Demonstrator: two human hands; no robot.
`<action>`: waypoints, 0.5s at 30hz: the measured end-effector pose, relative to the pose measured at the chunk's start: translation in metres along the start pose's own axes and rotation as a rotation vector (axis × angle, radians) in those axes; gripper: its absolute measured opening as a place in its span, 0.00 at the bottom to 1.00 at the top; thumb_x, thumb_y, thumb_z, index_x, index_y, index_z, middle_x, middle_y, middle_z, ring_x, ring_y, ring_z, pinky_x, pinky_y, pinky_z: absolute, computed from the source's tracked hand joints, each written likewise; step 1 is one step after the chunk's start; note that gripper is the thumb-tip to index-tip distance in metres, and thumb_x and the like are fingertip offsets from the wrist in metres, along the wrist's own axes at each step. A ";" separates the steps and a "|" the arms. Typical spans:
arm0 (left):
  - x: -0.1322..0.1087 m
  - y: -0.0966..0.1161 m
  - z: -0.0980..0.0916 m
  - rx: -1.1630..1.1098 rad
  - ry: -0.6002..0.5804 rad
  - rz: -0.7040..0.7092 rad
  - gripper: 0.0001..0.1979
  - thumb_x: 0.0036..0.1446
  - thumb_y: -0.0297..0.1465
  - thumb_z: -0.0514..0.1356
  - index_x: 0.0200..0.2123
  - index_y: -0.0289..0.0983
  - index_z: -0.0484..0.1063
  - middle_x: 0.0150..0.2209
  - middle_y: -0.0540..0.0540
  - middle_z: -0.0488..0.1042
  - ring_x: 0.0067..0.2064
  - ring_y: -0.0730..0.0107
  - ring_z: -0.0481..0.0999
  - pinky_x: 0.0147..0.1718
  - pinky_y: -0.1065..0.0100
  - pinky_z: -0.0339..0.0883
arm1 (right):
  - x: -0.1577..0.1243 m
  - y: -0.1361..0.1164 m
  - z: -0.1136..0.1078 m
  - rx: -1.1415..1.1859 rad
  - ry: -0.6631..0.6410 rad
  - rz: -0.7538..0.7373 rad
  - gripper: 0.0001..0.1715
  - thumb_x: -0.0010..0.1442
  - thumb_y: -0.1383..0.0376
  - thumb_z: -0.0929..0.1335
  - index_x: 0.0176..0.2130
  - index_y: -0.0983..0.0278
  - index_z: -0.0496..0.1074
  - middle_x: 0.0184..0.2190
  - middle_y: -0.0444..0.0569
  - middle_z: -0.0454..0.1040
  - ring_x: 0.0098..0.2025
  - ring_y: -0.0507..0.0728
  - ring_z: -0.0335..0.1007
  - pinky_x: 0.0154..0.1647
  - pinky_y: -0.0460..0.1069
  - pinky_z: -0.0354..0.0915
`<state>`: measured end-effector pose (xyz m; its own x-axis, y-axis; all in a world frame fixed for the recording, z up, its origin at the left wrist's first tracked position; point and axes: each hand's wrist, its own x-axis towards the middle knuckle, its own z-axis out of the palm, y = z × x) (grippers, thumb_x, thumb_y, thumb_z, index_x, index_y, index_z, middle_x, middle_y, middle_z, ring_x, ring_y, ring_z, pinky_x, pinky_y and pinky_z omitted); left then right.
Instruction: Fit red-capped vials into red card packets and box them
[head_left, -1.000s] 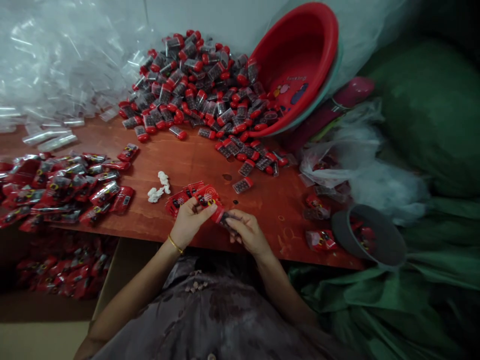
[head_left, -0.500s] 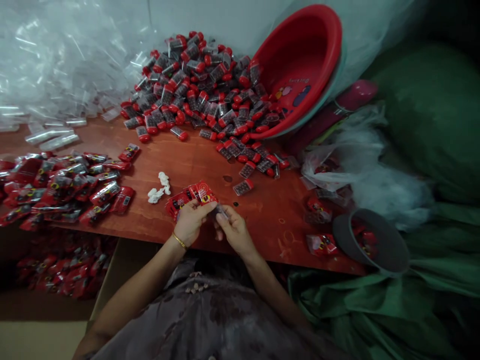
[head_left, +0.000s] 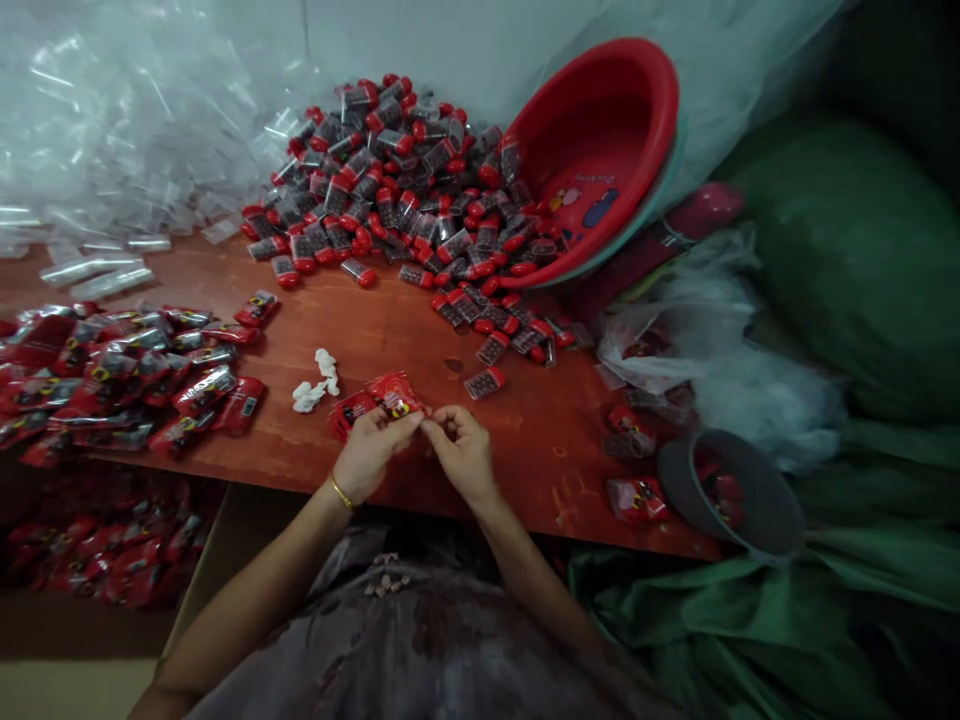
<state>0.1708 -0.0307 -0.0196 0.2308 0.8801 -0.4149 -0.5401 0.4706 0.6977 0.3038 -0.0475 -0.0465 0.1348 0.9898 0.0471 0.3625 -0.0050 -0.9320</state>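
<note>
My left hand (head_left: pixel 369 452), with a gold bangle at the wrist, is closed on a red printed packet (head_left: pixel 393 390) above the near part of the table. More red packets (head_left: pixel 349 408) lie just behind that hand. My right hand (head_left: pixel 466 452) is pinched at the packet's right end, its thumb and finger almost meeting my left thumb. What the right fingertips hold is too small and shaded to make out. Beyond the hands lies a small clear container with a red cap (head_left: pixel 486 382). Crumpled white pieces (head_left: pixel 319 382) rest to the left.
A heap of red-capped containers (head_left: pixel 375 190) spills from a tilted red basin (head_left: pixel 637 75). Filled red packets (head_left: pixel 150 370) are piled at left, above a box (head_left: pixel 187 600) holding more. Clear sleeves (head_left: pixel 112 150) cover the back left. A grey tub (head_left: pixel 679 475) stands at right.
My right hand's fingers have drawn into a pinch at the packet's end, where a dark, clear item showed before. My left hand has shifted slightly left and down. The view has tilted a little.
</note>
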 end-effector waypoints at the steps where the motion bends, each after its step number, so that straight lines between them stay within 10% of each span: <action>1: 0.003 0.012 -0.008 -0.013 0.035 -0.007 0.14 0.36 0.30 0.71 0.27 0.33 0.74 0.26 0.47 0.77 0.29 0.72 0.75 0.32 0.70 0.68 | 0.009 0.003 -0.003 -0.156 0.048 -0.061 0.18 0.55 0.50 0.66 0.34 0.63 0.68 0.26 0.46 0.73 0.27 0.54 0.70 0.29 0.49 0.67; 8: 0.027 0.102 -0.083 -0.226 0.485 0.315 0.13 0.55 0.42 0.56 0.32 0.37 0.71 0.45 0.44 0.75 0.46 0.67 0.75 0.45 0.66 0.68 | 0.048 0.045 -0.034 -0.933 0.122 -0.192 0.25 0.62 0.60 0.60 0.53 0.72 0.66 0.59 0.64 0.61 0.63 0.69 0.48 0.58 0.65 0.52; 11: 0.029 0.081 -0.075 0.172 0.490 0.452 0.22 0.50 0.47 0.60 0.41 0.36 0.72 0.52 0.38 0.71 0.53 0.57 0.71 0.52 0.56 0.64 | 0.034 0.056 -0.032 -0.949 0.028 -0.261 0.23 0.63 0.61 0.58 0.53 0.70 0.66 0.61 0.59 0.58 0.66 0.67 0.43 0.61 0.66 0.48; 15: 0.036 0.020 -0.040 1.289 0.208 0.662 0.20 0.47 0.38 0.64 0.46 0.39 0.74 0.58 0.39 0.66 0.63 0.47 0.56 0.60 0.46 0.46 | 0.014 0.059 -0.030 -0.931 0.027 -0.307 0.26 0.63 0.58 0.59 0.54 0.71 0.65 0.62 0.60 0.58 0.66 0.67 0.42 0.61 0.67 0.47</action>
<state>0.1357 0.0081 -0.0440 0.0548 0.9812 0.1848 0.6095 -0.1795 0.7722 0.3546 -0.0382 -0.0900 -0.0699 0.9634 0.2589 0.9662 0.1300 -0.2227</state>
